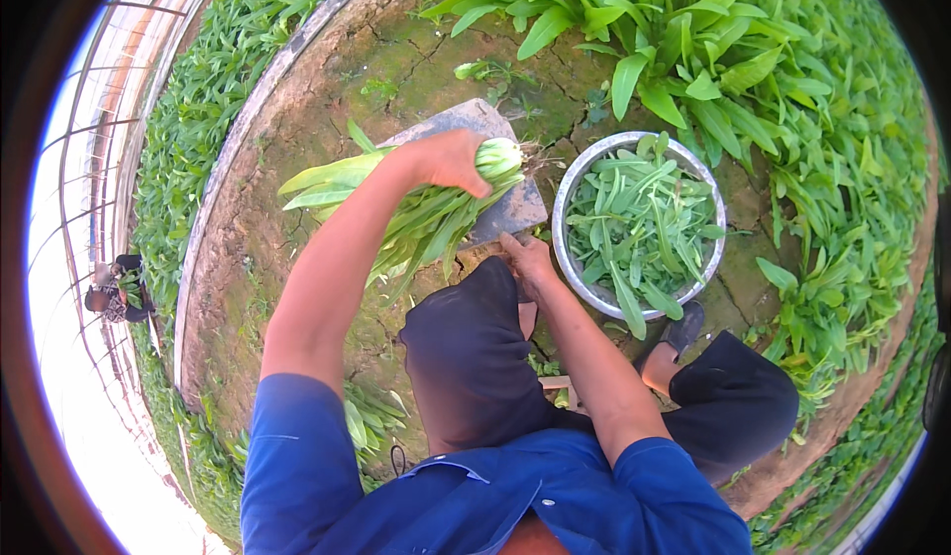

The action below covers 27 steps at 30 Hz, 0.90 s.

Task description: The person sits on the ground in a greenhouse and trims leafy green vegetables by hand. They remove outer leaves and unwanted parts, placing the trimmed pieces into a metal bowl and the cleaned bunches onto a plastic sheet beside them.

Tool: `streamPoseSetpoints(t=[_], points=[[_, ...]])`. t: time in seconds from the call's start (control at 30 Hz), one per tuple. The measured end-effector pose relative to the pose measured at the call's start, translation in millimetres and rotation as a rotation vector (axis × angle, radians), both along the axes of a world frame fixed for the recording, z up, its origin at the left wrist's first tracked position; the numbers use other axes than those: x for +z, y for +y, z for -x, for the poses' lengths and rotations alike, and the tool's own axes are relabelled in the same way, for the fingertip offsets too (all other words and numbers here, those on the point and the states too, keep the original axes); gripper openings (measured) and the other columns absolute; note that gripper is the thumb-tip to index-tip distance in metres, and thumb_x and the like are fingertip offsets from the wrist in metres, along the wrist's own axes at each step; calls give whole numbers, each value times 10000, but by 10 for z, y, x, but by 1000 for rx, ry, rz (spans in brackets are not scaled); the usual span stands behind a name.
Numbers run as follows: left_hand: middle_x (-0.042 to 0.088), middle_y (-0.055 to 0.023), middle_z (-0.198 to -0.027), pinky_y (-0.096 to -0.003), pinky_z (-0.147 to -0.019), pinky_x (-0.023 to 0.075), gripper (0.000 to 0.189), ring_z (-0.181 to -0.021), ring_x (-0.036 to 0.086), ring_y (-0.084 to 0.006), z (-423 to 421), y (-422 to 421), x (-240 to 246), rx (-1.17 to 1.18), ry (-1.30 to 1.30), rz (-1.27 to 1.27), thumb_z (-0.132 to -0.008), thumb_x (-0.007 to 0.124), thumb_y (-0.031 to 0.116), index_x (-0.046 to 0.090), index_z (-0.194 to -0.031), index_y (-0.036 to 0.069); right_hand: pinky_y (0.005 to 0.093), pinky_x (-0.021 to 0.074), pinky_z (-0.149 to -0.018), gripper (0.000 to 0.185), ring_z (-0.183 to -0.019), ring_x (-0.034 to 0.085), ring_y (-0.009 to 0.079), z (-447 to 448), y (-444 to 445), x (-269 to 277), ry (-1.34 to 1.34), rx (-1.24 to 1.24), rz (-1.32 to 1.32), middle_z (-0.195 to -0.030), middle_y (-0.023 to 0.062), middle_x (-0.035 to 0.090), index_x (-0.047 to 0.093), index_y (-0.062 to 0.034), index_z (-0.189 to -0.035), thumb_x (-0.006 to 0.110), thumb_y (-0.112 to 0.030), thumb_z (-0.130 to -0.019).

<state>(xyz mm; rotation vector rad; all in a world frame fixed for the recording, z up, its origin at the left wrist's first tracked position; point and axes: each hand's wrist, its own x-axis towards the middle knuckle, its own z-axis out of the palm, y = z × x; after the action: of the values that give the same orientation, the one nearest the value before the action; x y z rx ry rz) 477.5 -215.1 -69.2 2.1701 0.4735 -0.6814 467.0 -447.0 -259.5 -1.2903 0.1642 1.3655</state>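
A bunch of long-leaved green vegetables (438, 220) lies with its pale stem ends and roots to the right, over a dull grey flat board (513, 209). My left hand (449, 161) is closed around the bunch just behind the pale stems. Below the board, beside my dark-trousered knee, is my right hand (529, 258); its fingers are bent near the board's lower edge, and whether it holds anything is hidden. A round metal basin (562, 246) of loose green leaves (639, 220) stands on the soil to the right of my hands.
Tall leafy plants (683, 57) grow at the upper right and right. Cracked soil (297, 131) surrounds the board. A pale border strip (215, 176) curves along the left, with more plants (193, 109) beyond. Another person (115, 291) is at the far left. Cut leaves (368, 414) lie near my left sleeve.
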Motion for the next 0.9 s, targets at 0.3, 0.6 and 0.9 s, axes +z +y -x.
streamPoseSetpoints(t=[0.3, 0.6, 0.9], points=[[731, -138, -1016, -369, -848, 551, 610, -924, 683, -232, -484, 95, -614, 88, 228, 204, -659, 853, 250, 669, -1166, -34, 403, 537, -849, 221, -942, 679, 297, -854, -159, 695, -1319, -235, -48, -1083, 165, 698, 698, -13, -1081, 711, -145, -905], [695, -255, -1140, -449, -946, 525, 793, -1080, 668, -400, -529, 6, -628, -113, 59, -264, -615, 816, 446, 631, -1246, 4, 480, 424, -1083, 430, -1286, 563, 344, -1142, 441, 767, -1850, 41, -266, -1375, 122, 617, 647, -39, -1250, 696, -62, -823], [675, -110, -1123, -528, -1101, 365, 418, -1160, 602, -286, 32, -219, -391, -55, -220, -1150, -909, 667, 377, 646, -1229, 109, 478, 421, -1070, 399, -1258, 567, 339, -1348, 916, 725, -1892, 235, -120, -1303, 140, 636, 634, -14, -1241, 686, -113, -858]])
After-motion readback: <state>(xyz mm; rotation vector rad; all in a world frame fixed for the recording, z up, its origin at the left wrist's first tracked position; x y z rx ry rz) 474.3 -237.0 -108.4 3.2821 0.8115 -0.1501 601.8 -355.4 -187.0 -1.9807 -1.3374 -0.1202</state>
